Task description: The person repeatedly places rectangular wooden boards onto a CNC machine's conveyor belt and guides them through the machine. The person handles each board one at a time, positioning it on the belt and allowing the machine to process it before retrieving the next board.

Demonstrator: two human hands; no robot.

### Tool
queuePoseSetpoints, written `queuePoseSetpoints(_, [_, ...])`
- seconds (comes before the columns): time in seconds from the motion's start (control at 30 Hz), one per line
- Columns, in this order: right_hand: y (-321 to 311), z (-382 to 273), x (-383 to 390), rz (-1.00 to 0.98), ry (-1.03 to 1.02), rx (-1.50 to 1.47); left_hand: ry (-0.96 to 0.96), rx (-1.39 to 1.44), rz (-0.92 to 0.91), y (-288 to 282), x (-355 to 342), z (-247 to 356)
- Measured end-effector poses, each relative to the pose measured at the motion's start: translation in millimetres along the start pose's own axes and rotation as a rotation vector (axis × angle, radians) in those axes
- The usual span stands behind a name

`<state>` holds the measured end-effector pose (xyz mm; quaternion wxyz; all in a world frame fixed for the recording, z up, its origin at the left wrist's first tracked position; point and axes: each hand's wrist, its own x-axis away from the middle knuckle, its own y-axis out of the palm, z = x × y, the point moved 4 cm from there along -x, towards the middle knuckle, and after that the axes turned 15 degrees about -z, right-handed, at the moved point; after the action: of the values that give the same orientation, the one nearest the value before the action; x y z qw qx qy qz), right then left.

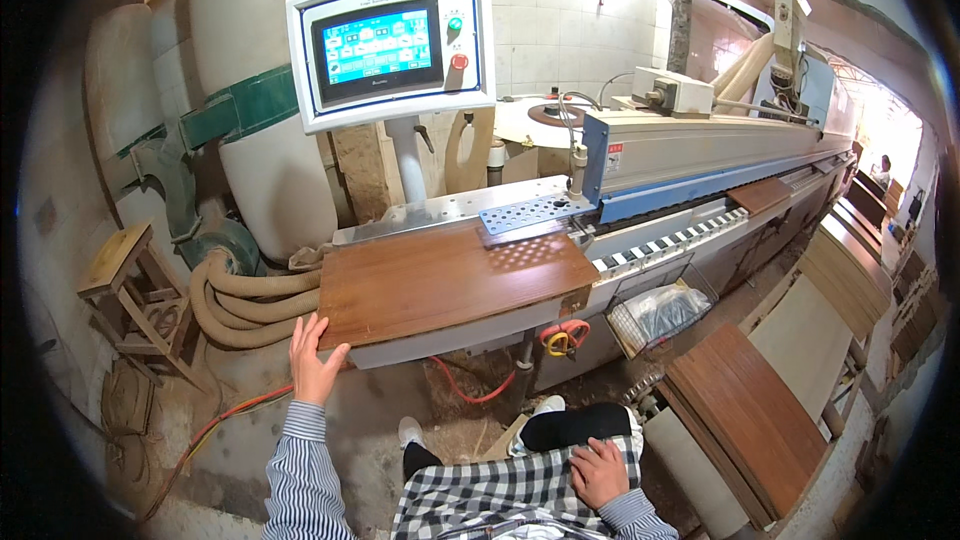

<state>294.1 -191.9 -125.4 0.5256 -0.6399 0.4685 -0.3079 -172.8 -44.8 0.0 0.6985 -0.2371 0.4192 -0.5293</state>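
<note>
A brown wood-grain board (pixel 420 290) lies flat at the infeed end of a long machine (pixel 700 165), partly under a blue perforated plate (pixel 520 210). My left hand (pixel 315 350) touches the board's near-left corner with fingers apart. My right hand (pixel 598 470) rests on the black-and-white checked cloth (pixel 480 485) over my lap area, its fingers slightly bent and apart.
A control screen (pixel 378 45) stands behind the board. Hoses (pixel 240 305) and a wooden stool (pixel 120 270) are left. A wire basket (pixel 660 310) hangs below the machine, beside stacked boards (pixel 740 410). Another person (pixel 880 172) is in the far right distance.
</note>
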Motion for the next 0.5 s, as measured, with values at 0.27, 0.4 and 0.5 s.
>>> queuePoseSetpoints(0.27, [-0.2,0.4,1.8,0.016,-0.019,0.014,-0.028,0.146,0.033,-3.2,6.2,-8.1])
queuePoseSetpoints(0.4, [3.0,4.0,5.2,0.021,-0.027,-0.008,-0.004,0.162,0.034,-3.7,5.5,-8.8])
queuePoseSetpoints(0.5, [5.8,6.0,2.7,-0.003,-0.018,0.000,-0.004,0.171,0.026,-5.5,3.8,-8.6])
